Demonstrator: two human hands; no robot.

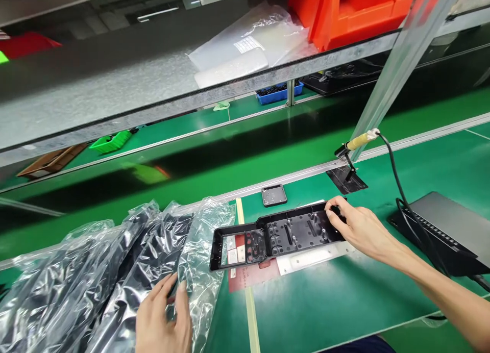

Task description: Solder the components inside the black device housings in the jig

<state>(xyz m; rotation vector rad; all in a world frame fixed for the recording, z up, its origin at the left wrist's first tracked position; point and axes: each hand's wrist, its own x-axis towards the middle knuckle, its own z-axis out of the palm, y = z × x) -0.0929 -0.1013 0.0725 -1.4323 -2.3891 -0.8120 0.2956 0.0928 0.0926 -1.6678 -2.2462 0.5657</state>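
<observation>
A long black plastic housing (294,231) with ribs and posts inside lies open side up on the green bench, its narrower framed end pointing left. My right hand (354,224) grips its right end between thumb and fingers. At the lower left, my left hand (164,314) rests at the edge of the clear plastic bags (149,251), which hold dark parts. Its thumb and fingers are apart, with nothing visible held between them. Beneath the housing show a reddish sheet (252,275) and a pale metal strip (314,258). Behind it lies a small black tray-like part (274,195).
A yellow-handled tool (358,143) with a black cable sits in a stand near a slanted clear post. At right lies a flat dark device (444,230). A metal shelf (145,82) overhangs the back, carrying an orange bin (360,29) and plastic bags.
</observation>
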